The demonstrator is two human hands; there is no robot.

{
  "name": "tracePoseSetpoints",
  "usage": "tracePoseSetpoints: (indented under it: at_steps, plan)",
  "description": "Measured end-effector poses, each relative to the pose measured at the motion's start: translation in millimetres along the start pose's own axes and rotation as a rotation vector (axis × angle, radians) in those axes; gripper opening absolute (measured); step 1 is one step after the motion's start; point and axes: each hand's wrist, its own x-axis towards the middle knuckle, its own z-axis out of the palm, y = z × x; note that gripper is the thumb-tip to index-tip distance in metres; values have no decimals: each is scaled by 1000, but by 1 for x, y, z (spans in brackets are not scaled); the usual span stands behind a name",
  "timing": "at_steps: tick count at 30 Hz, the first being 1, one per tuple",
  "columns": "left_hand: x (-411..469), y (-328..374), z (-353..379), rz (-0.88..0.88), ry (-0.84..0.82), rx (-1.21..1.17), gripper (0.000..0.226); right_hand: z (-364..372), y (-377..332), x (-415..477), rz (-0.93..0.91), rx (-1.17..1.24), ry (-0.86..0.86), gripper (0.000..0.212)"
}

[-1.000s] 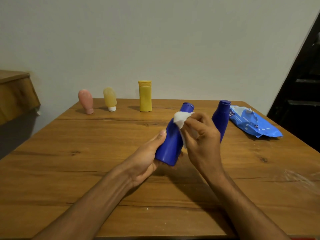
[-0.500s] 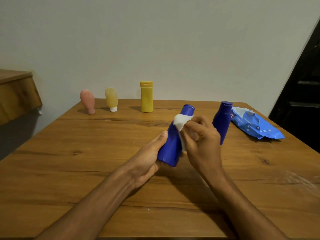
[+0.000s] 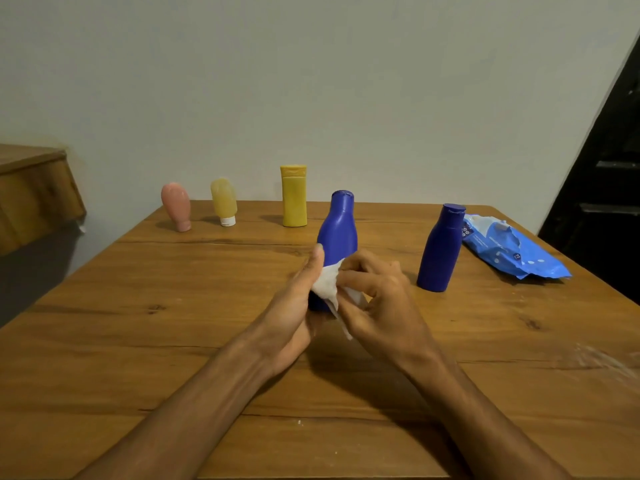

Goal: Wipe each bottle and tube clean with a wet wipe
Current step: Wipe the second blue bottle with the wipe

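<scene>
A blue bottle (image 3: 338,230) stands almost upright at the table's middle, my left hand (image 3: 294,306) wrapped around its lower part. My right hand (image 3: 377,299) presses a crumpled white wet wipe (image 3: 327,284) against the bottle's lower front. A second blue bottle (image 3: 440,249) stands to the right, untouched. Along the far edge stand a yellow bottle (image 3: 293,195), a pale yellow tube (image 3: 224,201) on its white cap, and a pink tube (image 3: 176,206) on its cap.
A blue pack of wet wipes (image 3: 512,252) lies at the far right of the wooden table (image 3: 138,341). A wooden cabinet (image 3: 34,192) stands off to the left. A dark door frame (image 3: 609,188) rises on the right. A wall lies behind the table.
The held blue bottle has gone from tilted to nearly upright. My right hand with the wipe has slid down from the neck to the bottle's lower body.
</scene>
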Motion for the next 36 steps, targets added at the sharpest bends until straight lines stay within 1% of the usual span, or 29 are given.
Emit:
tracePoseSetpoints:
  at_steps: [3, 7, 10, 11, 12, 15, 17, 19, 21, 23, 25, 27, 29, 32, 34, 36]
  plan:
    - [0, -1, 3, 47, -35, 34, 59, 3, 1, 0, 36, -30, 112, 3]
    - [-5, -1, 5, 31, -86, 13, 52, 4, 0, 0, 71, -40, 216, 8]
    - [-6, -6, 7, 11, -102, 43, 49, -2, 5, 3, 112, -24, 280, 5]
    - [-6, -6, 8, 6, -101, 52, 51, -3, 7, 3, 110, -13, 269, 2]
    - [-6, -5, 8, 5, -103, 58, 55, -3, 7, 3, 106, 6, 240, 4]
    - [-4, 0, 4, -7, -97, 24, 71, -1, 2, 0, 31, 21, 82, 17]
    - [-2, 2, 0, -29, -85, -9, 80, 0, -1, -2, -40, -9, -16, 19]
    - [-1, 1, -2, -29, -87, -25, 83, 0, 1, -1, -56, -16, -32, 19]
    - [-2, -1, -1, -16, -102, -28, 79, 0, 5, 0, -10, 1, 49, 19]
    - [-3, -4, 2, -9, -130, -16, 75, -1, 7, 2, 62, 29, 170, 18]
    - [-3, -5, 4, -4, -134, -23, 73, -3, 9, 3, 84, 31, 251, 22]
    - [-2, -3, 4, 2, -108, -45, 73, -3, 10, 3, 79, 56, 206, 24]
    - [-1, 1, 2, 8, -71, -84, 76, -2, 7, 2, 42, 82, 91, 22]
    - [0, 8, -2, 6, -39, -160, 79, -1, 5, 0, -46, 36, -33, 18]
    - [0, 11, -3, -10, 1, -174, 80, -3, 7, 1, -41, 42, -100, 12]
    - [1, 12, -3, -15, 30, -194, 78, -5, 10, 3, -1, 113, -126, 9]
